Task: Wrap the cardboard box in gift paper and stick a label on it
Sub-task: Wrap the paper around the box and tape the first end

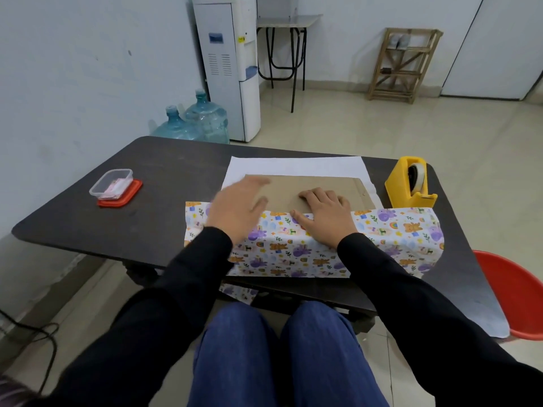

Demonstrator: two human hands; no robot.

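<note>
A flat brown cardboard box (pixel 296 186) lies in the middle of the dark table (pixel 152 177) on gift paper (pixel 396 233), which has a white underside and a cartoon animal print. The near flap of the paper is folded up over the box's front edge. My right hand (pixel 324 215) presses flat on that folded edge and the box, fingers spread. My left hand (pixel 238 208) is blurred, fingers straight, above the left part of the box and paper, holding nothing.
A yellow tape dispenser (pixel 411 183) stands to the right of the box. A clear plastic tub (pixel 111 183) with pink items inside sits on its red lid (pixel 133 192) at the left. A red chair (pixel 517 292) is at the table's right corner.
</note>
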